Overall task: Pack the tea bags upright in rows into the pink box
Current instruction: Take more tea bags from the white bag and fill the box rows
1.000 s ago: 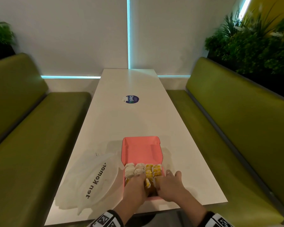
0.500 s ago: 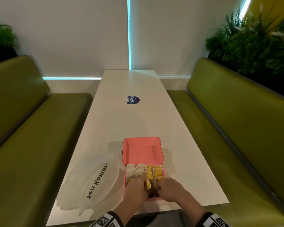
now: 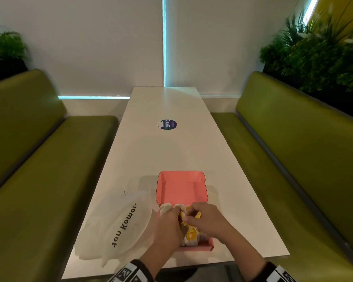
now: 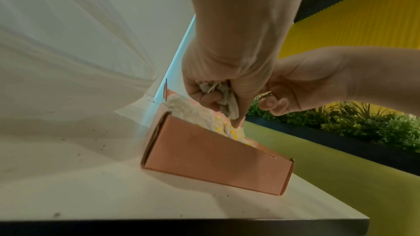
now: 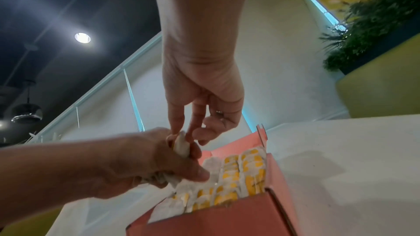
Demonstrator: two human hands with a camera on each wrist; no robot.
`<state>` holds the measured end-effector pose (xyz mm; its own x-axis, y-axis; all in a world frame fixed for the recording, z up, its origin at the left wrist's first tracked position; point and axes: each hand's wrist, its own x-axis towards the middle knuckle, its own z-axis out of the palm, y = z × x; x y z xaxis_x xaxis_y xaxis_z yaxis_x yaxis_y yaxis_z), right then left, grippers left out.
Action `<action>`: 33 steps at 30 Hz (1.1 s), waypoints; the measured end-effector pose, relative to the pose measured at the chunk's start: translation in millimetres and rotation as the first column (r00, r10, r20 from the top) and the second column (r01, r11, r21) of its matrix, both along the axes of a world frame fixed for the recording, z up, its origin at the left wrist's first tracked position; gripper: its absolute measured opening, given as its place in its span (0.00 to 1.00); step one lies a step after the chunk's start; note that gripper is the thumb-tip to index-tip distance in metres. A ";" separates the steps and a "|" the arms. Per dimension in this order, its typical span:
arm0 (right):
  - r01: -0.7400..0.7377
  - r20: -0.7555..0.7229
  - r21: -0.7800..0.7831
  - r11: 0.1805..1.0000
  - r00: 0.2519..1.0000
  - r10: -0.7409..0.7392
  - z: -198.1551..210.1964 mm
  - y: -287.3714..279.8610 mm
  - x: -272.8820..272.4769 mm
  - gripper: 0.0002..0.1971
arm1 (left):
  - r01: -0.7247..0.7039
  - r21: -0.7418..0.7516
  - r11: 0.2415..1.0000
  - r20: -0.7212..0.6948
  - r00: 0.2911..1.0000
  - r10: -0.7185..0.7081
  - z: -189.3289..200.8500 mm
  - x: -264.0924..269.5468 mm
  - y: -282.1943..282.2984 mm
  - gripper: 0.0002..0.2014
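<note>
The pink box (image 3: 180,190) lies on the white table (image 3: 167,151) with its lid open away from me. Rows of white and yellow tea bags (image 5: 238,177) stand in it, also seen as tea bags (image 3: 191,235) near its front wall. My left hand (image 3: 176,212) is over the box and grips a crumpled bunch of white tea bags (image 4: 219,94). My right hand (image 5: 184,132) reaches down from above, and its fingertips pinch the top of one white tea bag (image 5: 181,145) sticking out of the left fist. Both hands hide the middle rows.
A white plastic bag (image 3: 118,224) with black lettering lies just left of the box. A round blue sticker (image 3: 168,124) sits further up the table. Green benches (image 3: 39,180) flank both sides. The table's near edge (image 3: 253,258) runs just below the box.
Both hands have moved from the box's front part up over its middle. The left hand has closed around a bunch of tea bags, and the right hand's fingers have curled in to it.
</note>
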<state>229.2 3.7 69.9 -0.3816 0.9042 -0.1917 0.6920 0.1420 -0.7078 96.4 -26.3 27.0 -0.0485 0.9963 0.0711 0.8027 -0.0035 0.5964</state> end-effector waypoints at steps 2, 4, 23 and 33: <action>0.027 -0.058 -0.027 0.999 0.998 -0.029 -3.7 -1.1 -4.2 0.11 | -0.016 -0.010 1.000 0.053 0.998 0.017 1.7 0.5 1.1 0.14; 0.107 -0.147 -0.073 0.992 0.982 -0.116 -3.7 -0.5 -3.8 0.11 | -0.029 -0.056 0.998 0.167 0.985 0.038 0.6 -2.3 4.4 0.15; 0.280 -0.338 -0.055 0.958 0.898 -0.282 19.9 22.4 5.9 0.05 | -0.107 -0.244 0.964 0.573 0.786 0.232 -0.8 -30.5 3.8 0.11; 0.042 0.128 0.135 0.990 0.990 -0.060 41.5 25.8 9.7 0.07 | -0.037 -0.214 0.976 0.753 0.630 0.190 10.4 -43.3 8.0 0.04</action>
<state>238.9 29.5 111.3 -0.3136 0.9425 -0.1152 0.7863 0.1898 -0.5880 53.0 -18.3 37.4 -0.1231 0.9708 -0.2059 0.0427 0.2124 0.9762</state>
